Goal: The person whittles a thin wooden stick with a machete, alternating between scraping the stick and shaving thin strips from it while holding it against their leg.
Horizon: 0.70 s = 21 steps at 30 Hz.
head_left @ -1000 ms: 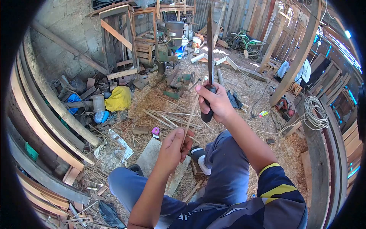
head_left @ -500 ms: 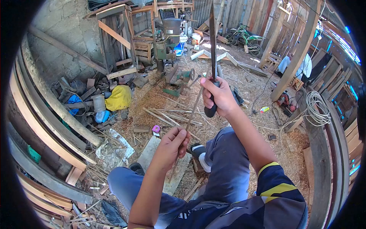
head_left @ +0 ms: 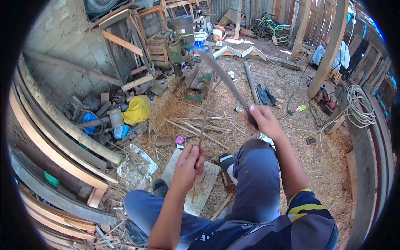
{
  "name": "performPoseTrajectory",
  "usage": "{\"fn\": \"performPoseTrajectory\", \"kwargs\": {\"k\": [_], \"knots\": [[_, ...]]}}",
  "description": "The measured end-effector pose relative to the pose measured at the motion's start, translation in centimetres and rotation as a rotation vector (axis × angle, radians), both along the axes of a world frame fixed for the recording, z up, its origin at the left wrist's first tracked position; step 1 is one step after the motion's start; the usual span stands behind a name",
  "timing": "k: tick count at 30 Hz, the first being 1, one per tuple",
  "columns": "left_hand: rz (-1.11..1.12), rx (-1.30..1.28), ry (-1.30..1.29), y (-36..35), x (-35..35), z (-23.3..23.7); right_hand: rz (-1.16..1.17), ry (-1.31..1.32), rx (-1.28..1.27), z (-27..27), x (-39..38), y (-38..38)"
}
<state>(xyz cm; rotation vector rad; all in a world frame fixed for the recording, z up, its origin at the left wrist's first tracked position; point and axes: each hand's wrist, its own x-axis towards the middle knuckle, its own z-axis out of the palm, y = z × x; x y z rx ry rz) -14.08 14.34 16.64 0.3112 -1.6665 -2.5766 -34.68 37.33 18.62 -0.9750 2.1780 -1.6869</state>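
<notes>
My left hand [head_left: 189, 161] is closed around a thin wooden stick [head_left: 205, 112], which stands nearly upright, its upper end rising well above my fist and its lower end above a flat board [head_left: 210, 177] on the floor. In my right hand [head_left: 265, 121] is the dark handle of a machete [head_left: 227, 80]. Its long blade slants up and to the left, its tip blurred and overlapping the upper part of the stick in this view. My bent knees are below both hands.
Loose sticks [head_left: 200, 127] lie on the shavings-covered floor near a pink tape measure [head_left: 179, 141]. A green machine [head_left: 181, 52] stands ahead. Curved planks [head_left: 50, 133] line the left side; a coiled cable [head_left: 361, 107] hangs on the right. A person in white [head_left: 342, 56] is at the back right.
My right hand has moved right and down, and the machete has swung from upright to slanting left. The stick in my left hand is more upright, and the view has shifted slightly.
</notes>
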Motion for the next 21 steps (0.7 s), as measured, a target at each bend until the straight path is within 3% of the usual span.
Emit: {"fn": "performPoseTrajectory", "kwargs": {"k": [6, 11, 18, 21], "knots": [[0.088, -0.153, -0.055, 2.2, -1.8, -2.3, -0.072, 0.249, 0.329, -2.6, 0.7, 5.2], [0.150, -0.378, -0.132, 5.6, -4.4, -2.0, 0.024, 0.325, 0.396, -4.5, -0.2, 6.7], [0.046, -0.719, -0.216, 7.9, -5.5, -3.7, 0.034, 0.417, 0.245, -6.1, -2.5, 7.9], [0.023, -0.779, -0.079, 8.7, -6.2, -3.5, 0.036, 0.463, 0.249, -6.4, -3.0, 8.3]]}}
